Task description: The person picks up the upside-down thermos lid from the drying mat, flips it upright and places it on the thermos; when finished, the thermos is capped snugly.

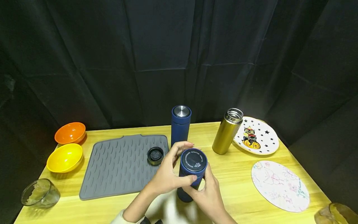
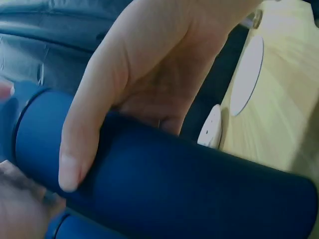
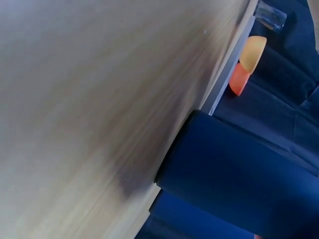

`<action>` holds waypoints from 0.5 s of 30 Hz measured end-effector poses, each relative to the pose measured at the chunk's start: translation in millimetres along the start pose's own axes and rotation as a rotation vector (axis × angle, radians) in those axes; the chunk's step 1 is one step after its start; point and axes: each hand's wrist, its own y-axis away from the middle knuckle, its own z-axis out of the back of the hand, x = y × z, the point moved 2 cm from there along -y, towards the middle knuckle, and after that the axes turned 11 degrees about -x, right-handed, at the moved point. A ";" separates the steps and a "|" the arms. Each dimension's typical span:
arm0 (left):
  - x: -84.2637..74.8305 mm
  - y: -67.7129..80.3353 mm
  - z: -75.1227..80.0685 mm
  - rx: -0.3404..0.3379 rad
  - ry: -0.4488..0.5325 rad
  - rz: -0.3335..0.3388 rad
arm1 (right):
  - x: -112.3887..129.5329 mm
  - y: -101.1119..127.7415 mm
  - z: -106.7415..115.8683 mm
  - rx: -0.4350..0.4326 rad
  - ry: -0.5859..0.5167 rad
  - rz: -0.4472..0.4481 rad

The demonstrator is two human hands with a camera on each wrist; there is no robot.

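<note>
Left hand [image 1: 165, 177] fingers clasped round cap of dark blue flask [image 1: 191, 174]; right hand [image 1: 208, 194] fingers wrapped round flask body. Flask upright near front edge of wooden table [image 1: 237, 180], beside grey mat [image 1: 123, 165].

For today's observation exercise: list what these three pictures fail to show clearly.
- Head view: the blue flask is partly covered by both hands; its cap print is too small to read.
- Right wrist view: the right hand is out of frame; the table is blurred.
- Head view: the brown glass is cut off by the corner.
</note>
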 end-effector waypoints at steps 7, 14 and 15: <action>1.0 0.5 -1.7 -0.038 -0.033 0.088 | -1.2 -0.7 -0.9 0.005 -0.006 0.007; 3.0 4.6 -4.0 -0.116 -0.132 0.065 | -0.1 -1.1 -1.7 -0.001 -0.021 0.050; 3.4 4.9 -4.0 -0.114 -0.093 0.058 | -0.4 -0.9 -1.5 0.002 -0.021 0.037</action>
